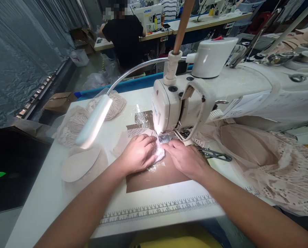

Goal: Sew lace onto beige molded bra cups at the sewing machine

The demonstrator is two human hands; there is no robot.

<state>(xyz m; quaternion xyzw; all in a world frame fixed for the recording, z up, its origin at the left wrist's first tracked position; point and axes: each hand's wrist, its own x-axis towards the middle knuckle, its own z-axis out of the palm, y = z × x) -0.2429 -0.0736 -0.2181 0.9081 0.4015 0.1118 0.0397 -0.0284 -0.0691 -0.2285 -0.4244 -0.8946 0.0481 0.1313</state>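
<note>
Both my hands rest on a small piece of pale lace fabric [159,155] lying under the needle of a white sewing machine [184,103]. My left hand [138,153] lies on the piece's left side with its fingers curled down over it. On the right side, my right hand [186,156] presses flat on the lace, fingertips pointing toward the presser foot [166,138]. The lace is brightly lit by the machine's lamp, so its shape is washed out. A brown patch [156,177] on the white table [53,193] lies beneath my hands.
A gooseneck lamp [94,120] hangs over the table's left. Beige foam cups [80,165] and lace pieces [73,125] lie at left. A lace pile [280,165] fills the right, black scissors [215,154] beside it. A ruler strip [159,208] runs along the front edge. Another person [125,34] sits behind.
</note>
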